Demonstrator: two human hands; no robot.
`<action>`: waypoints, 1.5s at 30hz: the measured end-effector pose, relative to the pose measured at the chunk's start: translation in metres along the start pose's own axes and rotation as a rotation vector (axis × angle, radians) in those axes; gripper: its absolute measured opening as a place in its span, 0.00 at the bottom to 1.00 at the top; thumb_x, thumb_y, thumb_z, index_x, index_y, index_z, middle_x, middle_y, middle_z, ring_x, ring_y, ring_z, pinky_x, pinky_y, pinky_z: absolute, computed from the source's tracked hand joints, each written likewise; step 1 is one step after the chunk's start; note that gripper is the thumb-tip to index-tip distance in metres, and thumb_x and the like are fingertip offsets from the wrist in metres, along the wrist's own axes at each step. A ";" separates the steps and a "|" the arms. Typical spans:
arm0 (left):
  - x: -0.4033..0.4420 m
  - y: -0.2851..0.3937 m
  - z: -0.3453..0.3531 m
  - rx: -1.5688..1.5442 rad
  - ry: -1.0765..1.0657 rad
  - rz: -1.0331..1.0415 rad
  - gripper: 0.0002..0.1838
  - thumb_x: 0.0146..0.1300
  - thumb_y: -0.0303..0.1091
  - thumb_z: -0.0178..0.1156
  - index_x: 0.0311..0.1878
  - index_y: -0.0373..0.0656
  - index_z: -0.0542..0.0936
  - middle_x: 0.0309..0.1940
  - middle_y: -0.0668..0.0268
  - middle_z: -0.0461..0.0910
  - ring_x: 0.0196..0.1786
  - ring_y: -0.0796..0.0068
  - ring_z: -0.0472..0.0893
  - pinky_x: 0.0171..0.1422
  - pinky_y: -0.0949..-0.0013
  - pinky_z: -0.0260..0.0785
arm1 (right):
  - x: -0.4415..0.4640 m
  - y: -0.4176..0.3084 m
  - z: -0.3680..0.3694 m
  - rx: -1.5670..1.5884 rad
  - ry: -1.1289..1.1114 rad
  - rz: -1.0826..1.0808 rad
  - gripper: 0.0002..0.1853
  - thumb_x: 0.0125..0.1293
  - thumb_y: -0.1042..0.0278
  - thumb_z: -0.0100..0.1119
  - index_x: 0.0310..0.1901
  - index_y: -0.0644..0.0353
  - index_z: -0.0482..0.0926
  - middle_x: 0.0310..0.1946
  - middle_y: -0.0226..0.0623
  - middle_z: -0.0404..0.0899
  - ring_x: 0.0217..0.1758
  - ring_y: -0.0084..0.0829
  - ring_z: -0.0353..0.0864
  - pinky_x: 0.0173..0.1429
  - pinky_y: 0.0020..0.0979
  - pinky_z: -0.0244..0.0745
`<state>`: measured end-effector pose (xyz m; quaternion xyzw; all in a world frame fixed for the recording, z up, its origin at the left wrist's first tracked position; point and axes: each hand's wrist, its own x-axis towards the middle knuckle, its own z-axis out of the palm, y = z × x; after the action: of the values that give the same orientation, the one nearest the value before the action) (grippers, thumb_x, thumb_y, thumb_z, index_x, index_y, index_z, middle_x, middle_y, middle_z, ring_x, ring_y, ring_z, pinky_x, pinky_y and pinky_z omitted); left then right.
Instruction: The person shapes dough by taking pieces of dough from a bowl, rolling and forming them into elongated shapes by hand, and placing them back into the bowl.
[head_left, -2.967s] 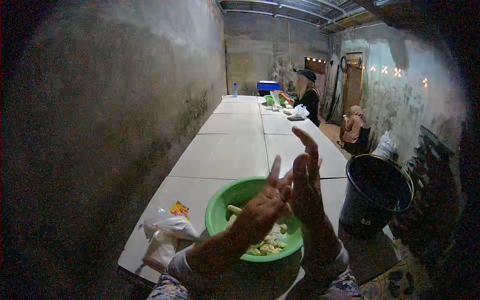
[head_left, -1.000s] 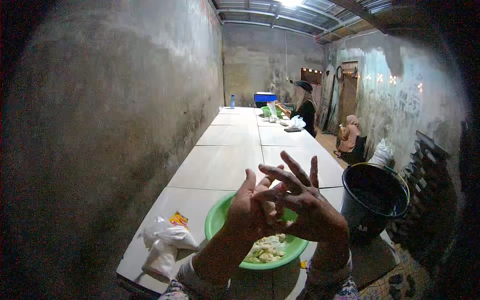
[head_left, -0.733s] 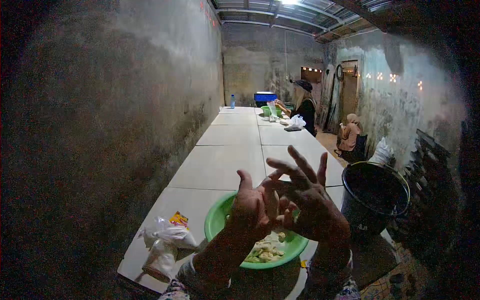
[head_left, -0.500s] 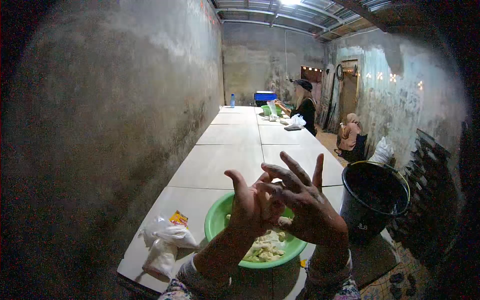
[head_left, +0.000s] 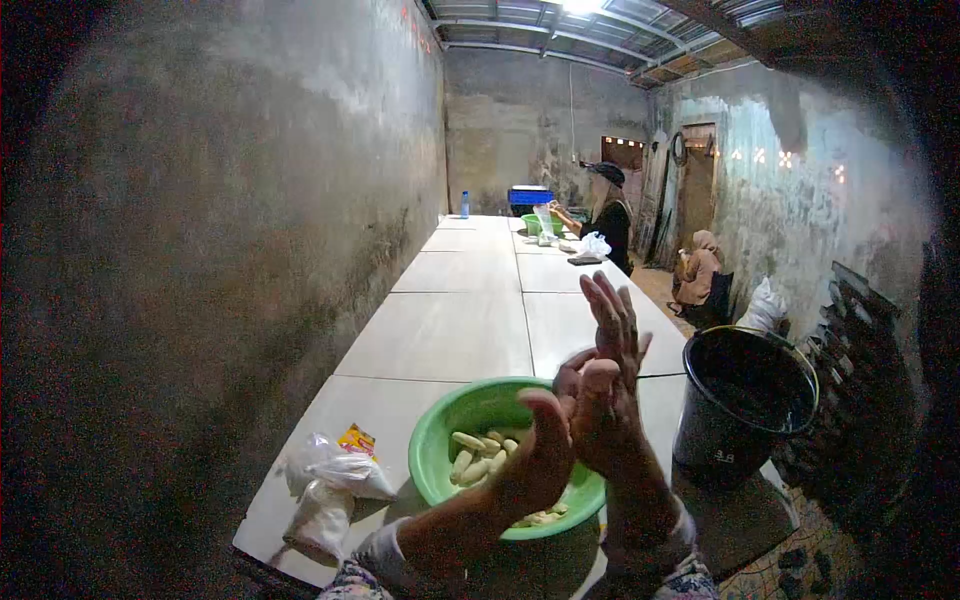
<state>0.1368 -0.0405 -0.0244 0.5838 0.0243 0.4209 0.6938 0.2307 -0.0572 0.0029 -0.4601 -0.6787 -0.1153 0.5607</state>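
Observation:
My left hand and my right hand are pressed palm to palm above a green basin. The right fingers point upward, and the left thumb sticks up on the near side. Whatever lies between the palms is hidden. Inside the basin are several pale, finger-shaped pieces of dough. Loose lumps of dough sit at its near side, partly behind my wrists.
Left of the basin lie a knotted plastic bag of white powder and a yellow packet. A black bucket stands on the right. Farther along the white table, a person works at another green basin; another person sits low beyond.
My hands have turned from spread and crossed to upright, palm against palm, with the right hand's fingers drawn together. More of the finger-shaped pieces in the basin now show.

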 end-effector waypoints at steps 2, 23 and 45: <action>0.026 -0.026 0.012 -0.341 0.012 0.514 0.56 0.52 0.80 0.37 0.74 0.44 0.50 0.74 0.57 0.47 0.75 0.60 0.46 0.72 0.55 0.50 | -0.004 -0.006 0.013 -0.050 0.026 -0.187 0.54 0.59 0.20 0.14 0.69 0.64 0.56 0.70 0.51 0.56 0.76 0.50 0.45 0.76 0.51 0.29; 0.012 -0.026 -0.029 -0.312 0.109 0.266 0.62 0.45 0.86 0.28 0.76 0.49 0.44 0.77 0.65 0.37 0.78 0.60 0.40 0.77 0.43 0.31 | -0.007 0.024 0.046 0.338 -0.033 -0.406 0.39 0.71 0.35 0.20 0.74 0.55 0.39 0.73 0.54 0.43 0.78 0.53 0.36 0.76 0.50 0.22; 0.008 -0.031 -0.044 -0.961 -0.127 -0.172 0.42 0.66 0.70 0.24 0.64 0.42 0.61 0.53 0.46 0.74 0.48 0.59 0.78 0.47 0.60 0.76 | 0.014 0.025 -0.028 0.076 -0.059 0.069 0.28 0.64 0.50 0.57 0.64 0.48 0.66 0.65 0.39 0.66 0.74 0.47 0.54 0.67 0.70 0.15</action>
<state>0.1363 0.0000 -0.0602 0.2181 -0.1669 0.2893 0.9170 0.2686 -0.0556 0.0153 -0.4649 -0.6823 -0.0564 0.5614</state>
